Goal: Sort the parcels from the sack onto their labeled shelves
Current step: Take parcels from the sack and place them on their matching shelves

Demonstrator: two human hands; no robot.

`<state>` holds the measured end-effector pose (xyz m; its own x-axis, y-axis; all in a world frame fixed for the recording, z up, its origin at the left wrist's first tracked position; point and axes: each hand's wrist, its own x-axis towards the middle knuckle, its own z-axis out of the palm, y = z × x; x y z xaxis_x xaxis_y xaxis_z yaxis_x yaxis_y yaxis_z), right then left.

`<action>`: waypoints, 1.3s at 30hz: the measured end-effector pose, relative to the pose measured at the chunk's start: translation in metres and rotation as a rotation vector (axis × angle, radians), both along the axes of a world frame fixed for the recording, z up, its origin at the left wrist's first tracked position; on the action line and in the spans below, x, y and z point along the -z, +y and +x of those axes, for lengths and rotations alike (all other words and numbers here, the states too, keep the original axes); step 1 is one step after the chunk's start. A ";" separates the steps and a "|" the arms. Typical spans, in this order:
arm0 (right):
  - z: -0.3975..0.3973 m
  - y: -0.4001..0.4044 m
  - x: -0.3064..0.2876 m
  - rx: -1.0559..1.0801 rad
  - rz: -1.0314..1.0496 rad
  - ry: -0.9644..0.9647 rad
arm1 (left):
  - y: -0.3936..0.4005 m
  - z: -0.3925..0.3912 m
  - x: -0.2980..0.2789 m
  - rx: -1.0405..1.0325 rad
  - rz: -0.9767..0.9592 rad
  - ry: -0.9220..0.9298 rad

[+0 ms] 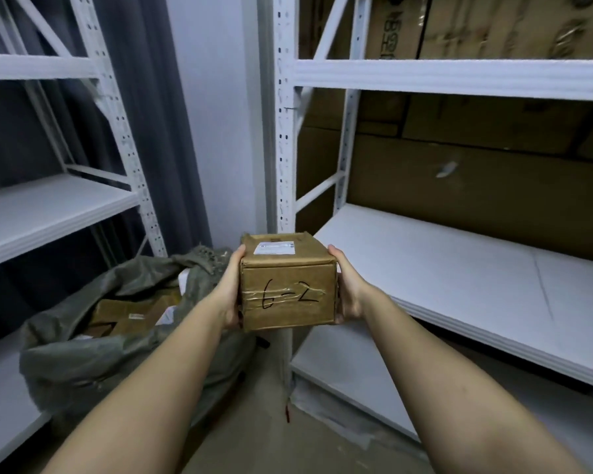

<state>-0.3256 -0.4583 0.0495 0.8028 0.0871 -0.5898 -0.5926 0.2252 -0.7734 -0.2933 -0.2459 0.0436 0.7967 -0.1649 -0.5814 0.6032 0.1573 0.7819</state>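
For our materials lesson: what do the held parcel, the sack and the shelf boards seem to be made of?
Parcel: brown matte cardboard, by its folded flaps and clear glossy tape. Sack: probably woven plastic, grey-green and crumpled, with a frayed rim. Shelf board: smooth white, likely painted or laminated; unclear which.

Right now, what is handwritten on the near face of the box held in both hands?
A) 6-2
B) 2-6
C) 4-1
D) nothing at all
A: the cardboard box, held between the left hand and right hand, shows "6-2" in black marker across the tape on its near face.
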 end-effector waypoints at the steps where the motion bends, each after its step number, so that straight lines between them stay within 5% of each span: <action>1: -0.010 -0.011 -0.002 0.025 -0.006 -0.009 | -0.012 -0.003 -0.002 0.051 0.007 -0.015; 19: -0.250 -0.379 -0.018 0.623 -0.117 -0.080 | -0.425 -0.148 -0.023 0.623 0.061 -0.095; 39: -0.438 -0.611 0.014 1.157 -0.091 -0.062 | -0.716 -0.290 -0.002 1.047 0.010 -0.008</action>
